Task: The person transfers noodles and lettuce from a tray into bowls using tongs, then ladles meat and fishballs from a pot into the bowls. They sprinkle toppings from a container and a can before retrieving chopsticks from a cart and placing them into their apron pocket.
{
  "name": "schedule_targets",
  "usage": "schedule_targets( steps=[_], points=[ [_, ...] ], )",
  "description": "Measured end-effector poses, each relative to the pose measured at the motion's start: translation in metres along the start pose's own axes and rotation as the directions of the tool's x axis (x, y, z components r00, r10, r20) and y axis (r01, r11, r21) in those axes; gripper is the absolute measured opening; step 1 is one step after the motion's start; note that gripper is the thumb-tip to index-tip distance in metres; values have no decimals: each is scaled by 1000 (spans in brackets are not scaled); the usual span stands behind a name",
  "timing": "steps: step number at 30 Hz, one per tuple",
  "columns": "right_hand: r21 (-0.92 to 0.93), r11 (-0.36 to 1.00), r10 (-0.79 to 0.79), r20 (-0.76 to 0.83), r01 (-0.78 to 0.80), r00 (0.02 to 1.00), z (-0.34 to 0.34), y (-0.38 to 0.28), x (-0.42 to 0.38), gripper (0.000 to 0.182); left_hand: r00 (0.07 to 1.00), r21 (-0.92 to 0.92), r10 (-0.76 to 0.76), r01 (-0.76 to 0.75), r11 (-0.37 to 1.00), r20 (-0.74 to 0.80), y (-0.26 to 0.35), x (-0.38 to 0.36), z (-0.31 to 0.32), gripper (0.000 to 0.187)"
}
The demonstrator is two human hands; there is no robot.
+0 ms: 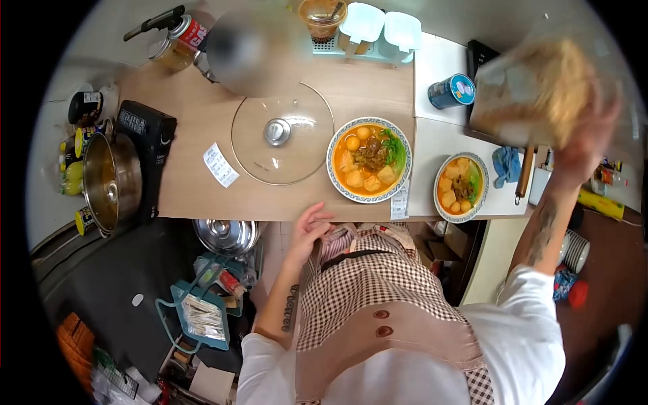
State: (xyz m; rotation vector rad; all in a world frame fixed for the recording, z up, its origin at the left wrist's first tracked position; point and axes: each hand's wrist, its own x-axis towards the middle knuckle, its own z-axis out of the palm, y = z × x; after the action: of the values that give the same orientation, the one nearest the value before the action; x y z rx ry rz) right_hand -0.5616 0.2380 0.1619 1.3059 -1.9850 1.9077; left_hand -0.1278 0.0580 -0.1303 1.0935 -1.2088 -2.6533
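Note:
At the far right, my right hand (584, 145) is smeared by motion against the side of a clear container (516, 94). It seems to grip this container, which is blurred too and has yellowish, crisp-looking food (563, 74) inside. My left hand (312, 229) is at the table's front edge, fingers loosely stretched and nothing in them. Just beyond it stands a large patterned bowl (331, 177) of orange soup with balls, puffy pieces, minced topping and greens. A smaller bowl (439, 206) with similar food sits to the right, on the white surface.
A glass lid (250, 158) lies left of the large bowl, near a paper receipt (221, 165). A metal pot (131, 182) stands by a black portable stove (145, 148). A blue can (449, 92), blue cloth (505, 167) and wooden handle (525, 174) are at right. Pale-blue seasoning boxes (364, 23) line the back.

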Motion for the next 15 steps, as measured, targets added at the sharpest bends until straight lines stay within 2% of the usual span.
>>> schedule_targets(
  steps=[2, 3, 4, 5, 7, 9, 12, 15],
  points=[
    [-96, 979, 191, 147, -178, 970, 20, -16, -59, 131, 998, 95, 56, -53, 994, -32, 1, -16, -27, 56],
    [-87, 978, 200, 136, -189, 970, 30, -3, -100, 129, 995, 145, 86, -79, 986, -47, 3, -22, -40, 54],
    [-118, 884, 468, 205, -453, 860, 51, -21, -124, 129, 991, 154, 111, -99, 983, -71, 8, -28, -50, 51],
    [-190, 818, 574, 230, -542, 786, 61, -18, -154, 127, 990, 149, 101, -87, 985, -94, 10, -35, -61, 51],
    [-98, 708, 705, 139, -699, 695, 85, -29, -189, 130, 985, 134, 88, -68, 989, -150, 14, -44, -85, 51],
    [-135, 686, 727, 82, -715, 682, 96, -37, -208, 126, 978, 148, 72, -44, 988, -193, 9, -55, -112, 48],
    [-422, 610, 779, 164, -671, 605, 99, -27, -228, 121, 968, 172, 36, 7, 985, -247, 0, -65, -142, 47],
    [-335, 560, 816, 65, -757, 575, 112, -46, -222, 116, 957, 227, 32, 36, 973, -287, -11, -79, -169, 47]
  ],
)
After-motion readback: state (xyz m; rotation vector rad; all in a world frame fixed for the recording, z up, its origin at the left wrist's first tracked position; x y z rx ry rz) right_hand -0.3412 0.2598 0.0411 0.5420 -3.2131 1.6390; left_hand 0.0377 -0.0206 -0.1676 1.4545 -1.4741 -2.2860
